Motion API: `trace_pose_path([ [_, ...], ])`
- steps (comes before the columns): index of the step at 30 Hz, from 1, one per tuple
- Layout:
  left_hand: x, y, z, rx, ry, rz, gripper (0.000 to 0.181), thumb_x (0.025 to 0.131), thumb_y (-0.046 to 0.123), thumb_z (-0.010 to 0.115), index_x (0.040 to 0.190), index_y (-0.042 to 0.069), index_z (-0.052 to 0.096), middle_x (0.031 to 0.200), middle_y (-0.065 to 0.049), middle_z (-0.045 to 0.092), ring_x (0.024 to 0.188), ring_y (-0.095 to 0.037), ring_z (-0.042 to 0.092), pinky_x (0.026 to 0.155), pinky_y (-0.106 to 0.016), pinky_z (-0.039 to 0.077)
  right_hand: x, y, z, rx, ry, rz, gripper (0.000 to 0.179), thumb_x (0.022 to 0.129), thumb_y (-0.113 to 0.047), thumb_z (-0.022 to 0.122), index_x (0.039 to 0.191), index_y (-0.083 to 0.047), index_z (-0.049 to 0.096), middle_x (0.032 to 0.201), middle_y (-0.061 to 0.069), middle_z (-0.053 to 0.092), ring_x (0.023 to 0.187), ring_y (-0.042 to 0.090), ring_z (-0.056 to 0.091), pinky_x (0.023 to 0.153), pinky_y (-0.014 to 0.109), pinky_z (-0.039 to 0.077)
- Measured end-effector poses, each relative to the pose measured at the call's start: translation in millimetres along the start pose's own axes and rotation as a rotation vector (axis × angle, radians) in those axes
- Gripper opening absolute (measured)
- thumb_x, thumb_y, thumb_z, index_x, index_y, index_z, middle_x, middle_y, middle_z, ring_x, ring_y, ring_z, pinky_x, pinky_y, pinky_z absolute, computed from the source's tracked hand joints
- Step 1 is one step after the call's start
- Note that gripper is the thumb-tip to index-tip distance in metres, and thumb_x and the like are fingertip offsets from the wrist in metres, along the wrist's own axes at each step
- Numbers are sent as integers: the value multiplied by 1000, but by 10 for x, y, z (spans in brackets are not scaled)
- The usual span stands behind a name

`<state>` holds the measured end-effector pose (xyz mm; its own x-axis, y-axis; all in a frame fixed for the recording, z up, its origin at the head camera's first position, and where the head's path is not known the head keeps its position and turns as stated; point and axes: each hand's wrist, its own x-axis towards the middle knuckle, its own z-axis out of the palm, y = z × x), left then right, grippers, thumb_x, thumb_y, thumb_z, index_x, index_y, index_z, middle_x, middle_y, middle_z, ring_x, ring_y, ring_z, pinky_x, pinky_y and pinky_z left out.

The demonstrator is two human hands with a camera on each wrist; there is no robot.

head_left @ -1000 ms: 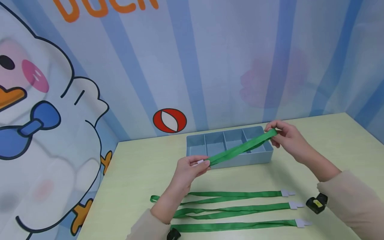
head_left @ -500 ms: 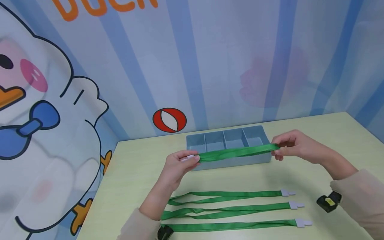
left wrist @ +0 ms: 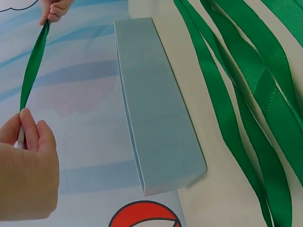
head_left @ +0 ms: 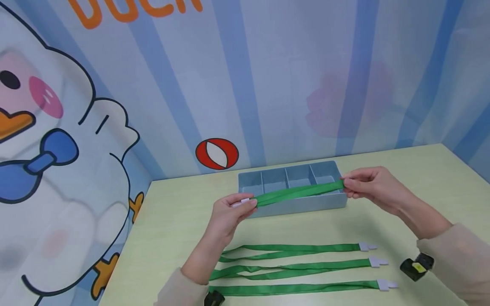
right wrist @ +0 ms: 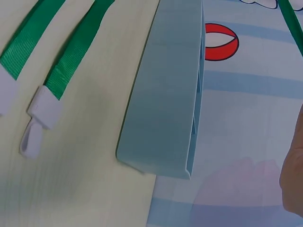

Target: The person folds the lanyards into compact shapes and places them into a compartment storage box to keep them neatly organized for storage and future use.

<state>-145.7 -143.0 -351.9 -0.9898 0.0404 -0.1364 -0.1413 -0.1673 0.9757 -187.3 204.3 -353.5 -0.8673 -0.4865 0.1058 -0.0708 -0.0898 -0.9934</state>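
Note:
Stretched between my two hands, a green lanyard [head_left: 298, 193] hangs in the air in front of the divided box. My left hand [head_left: 223, 219] pinches its white clip end between thumb and fingers. At the other end, my right hand [head_left: 377, 187] pinches the folded strap, slightly higher than the left. The left wrist view shows the strap [left wrist: 34, 66] partly twisted, running up to the right hand. In the right wrist view only part of the right hand [right wrist: 293, 175] shows at the edge, its fingertips out of frame.
A grey-blue box [head_left: 298, 207] with several compartments stands at the table's back, against the printed backdrop [head_left: 283, 85]. Nearer me lie three more green lanyards, the back one [head_left: 306, 247], the middle one [head_left: 325, 266] and the front one [head_left: 306, 290], white clips to the right.
My right hand has come down, then shifted slightly left, and the lanyard now slopes less. My left hand has moved a little to the left, still pinching the clip end.

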Motion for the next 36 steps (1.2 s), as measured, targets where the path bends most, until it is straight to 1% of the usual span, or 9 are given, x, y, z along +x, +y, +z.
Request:
trace_pose_path([
  [2, 1, -9, 16, 3, 12, 5, 24, 84, -4, 64, 106, -12, 62, 87, -6, 65, 72, -12, 68, 78, -27, 54, -5, -14, 16, -119, 68, 49, 22, 92, -4, 56, 112, -4, 66, 84, 1, 71, 76, 12, 68, 70, 25, 55],
  [4, -1, -18, 22, 24, 14, 14, 24, 84, -3, 65, 106, -11, 63, 89, -6, 65, 73, -12, 68, 80, -28, 53, -9, -24, 39, -291, 111, 89, 26, 91, -10, 60, 114, 2, 62, 83, 2, 71, 76, 13, 67, 70, 27, 55],
  [6, -5, -25, 28, 47, 15, 23, 26, 84, -1, 66, 108, -12, 62, 90, -7, 64, 74, -13, 68, 83, -30, 52, -16, -43, 66, -442, 136, 119, 32, 90, -14, 63, 112, 9, 59, 80, 3, 69, 73, 14, 66, 70, 28, 55],
  [9, -17, -59, 22, 98, 26, 35, 27, 84, 3, 68, 107, -10, 64, 92, -6, 65, 76, -14, 69, 86, -32, 51, -15, -53, 110, -547, 148, 114, 24, 88, -14, 65, 97, 8, 63, 75, 6, 67, 66, 16, 63, 65, 29, 55],
  [13, -26, -138, 22, 135, 62, 18, 27, 83, 7, 70, 105, -6, 66, 86, -4, 68, 77, -14, 69, 85, -33, 51, 15, -43, 144, -544, 164, 129, 23, 87, -17, 66, 93, 5, 63, 71, 6, 65, 64, 17, 62, 62, 30, 54],
  [16, -29, -189, 34, 127, 75, 0, 27, 83, 8, 70, 105, -6, 66, 81, -4, 69, 77, -13, 69, 85, -34, 51, 45, -23, 158, -512, 184, 160, 26, 86, -20, 68, 92, 5, 62, 69, 5, 65, 63, 18, 62, 63, 30, 54],
  [23, -30, -221, 70, 128, 82, 2, 27, 83, 8, 70, 106, -6, 66, 85, -4, 67, 78, -14, 68, 82, -31, 53, 81, -22, 201, -469, 221, 181, 23, 85, -16, 69, 88, 5, 61, 65, 4, 63, 60, 19, 59, 61, 31, 52],
  [32, -32, -162, 177, 101, 50, 18, 28, 83, 6, 69, 107, -8, 64, 90, -7, 66, 81, -18, 69, 83, -33, 52, 104, -70, 285, -461, 218, 154, 17, 84, -9, 68, 79, 3, 57, 62, 6, 60, 56, 19, 54, 59, 32, 48],
  [36, -40, -147, 222, 105, 25, 24, 28, 84, 6, 68, 108, -8, 64, 85, -4, 67, 84, -20, 69, 84, -33, 52, 118, -89, 336, -461, 212, 142, 16, 84, -8, 67, 79, 4, 57, 62, 8, 59, 56, 19, 52, 58, 33, 48],
])
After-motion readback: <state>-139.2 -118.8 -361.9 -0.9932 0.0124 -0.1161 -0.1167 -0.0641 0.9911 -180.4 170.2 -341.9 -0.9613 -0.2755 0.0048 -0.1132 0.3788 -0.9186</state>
